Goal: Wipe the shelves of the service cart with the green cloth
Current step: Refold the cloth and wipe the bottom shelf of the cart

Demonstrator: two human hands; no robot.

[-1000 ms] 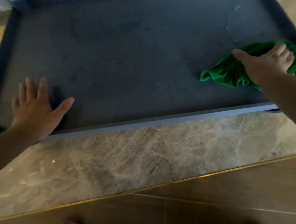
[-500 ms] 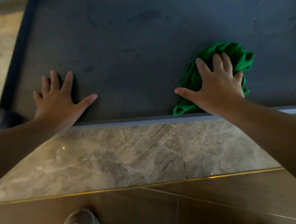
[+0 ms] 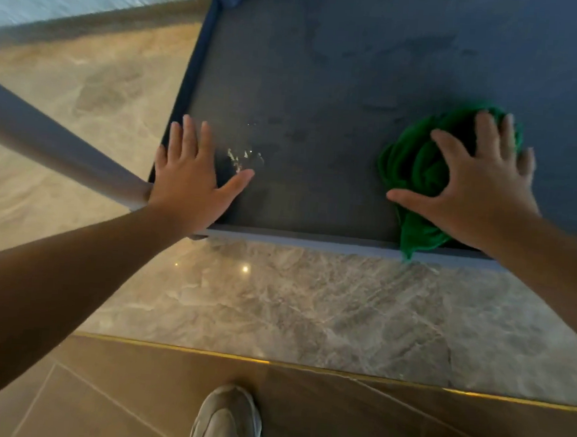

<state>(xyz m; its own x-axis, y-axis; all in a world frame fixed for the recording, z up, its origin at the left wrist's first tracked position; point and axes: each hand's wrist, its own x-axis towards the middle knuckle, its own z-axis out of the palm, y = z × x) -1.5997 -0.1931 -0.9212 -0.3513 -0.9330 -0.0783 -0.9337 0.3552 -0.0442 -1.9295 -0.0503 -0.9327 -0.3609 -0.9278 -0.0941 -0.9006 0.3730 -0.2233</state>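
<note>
While the left hand [image 3: 188, 177] lies flat with spread fingers on the dark grey cart shelf [image 3: 324, 84], the right hand [image 3: 480, 187] presses splayed fingers onto the crumpled green cloth [image 3: 410, 165].

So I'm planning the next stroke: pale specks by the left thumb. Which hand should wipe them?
Probably right: the right hand presses the green cloth on the shelf, nothing between it and the specks; the left hand lies bare beside them.

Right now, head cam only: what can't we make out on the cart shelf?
Head view: the cart shelf runs off the frame at right and top.
The right hand covers much of the green cloth.
The pale flecks by the left hand: too blurred to tell crumbs from glare.
Other shelves: out of view.
</note>
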